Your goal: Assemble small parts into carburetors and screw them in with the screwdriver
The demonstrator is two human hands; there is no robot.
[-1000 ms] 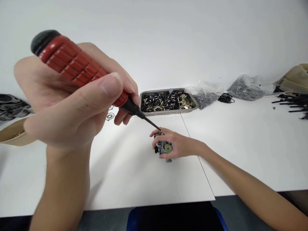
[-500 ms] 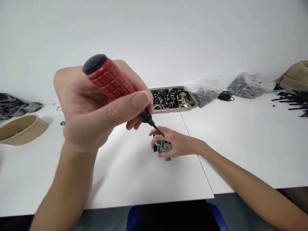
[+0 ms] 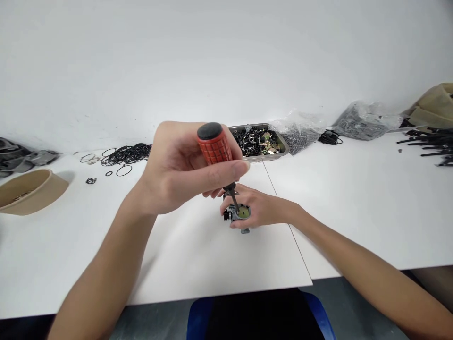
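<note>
My left hand (image 3: 173,177) is closed around the red handle of a screwdriver (image 3: 215,146), whose black end cap faces up toward me. Its shaft points down, and the tip appears to be inside the round opening of a small grey metal carburetor (image 3: 244,212). A brass-coloured disc fills that opening. My right hand (image 3: 265,208) grips the carburetor from the right, fingers wrapped round it, holding it at the white table (image 3: 219,264). A black fitting sticks out on the carburetor's left side. My left hand hides part of the far side.
Behind my hands stands a metal tray (image 3: 283,146) of small black and brass-coloured parts. Black rubber rings (image 3: 129,155) lie at the back left, near a tan bowl (image 3: 58,186). Plastic bags (image 3: 368,120) of parts and black rods (image 3: 435,144) are at the right.
My left hand has moved right and away from me, bringing the screwdriver more upright and its tip down into the carburetor's opening. My right hand keeps its grip.
</note>
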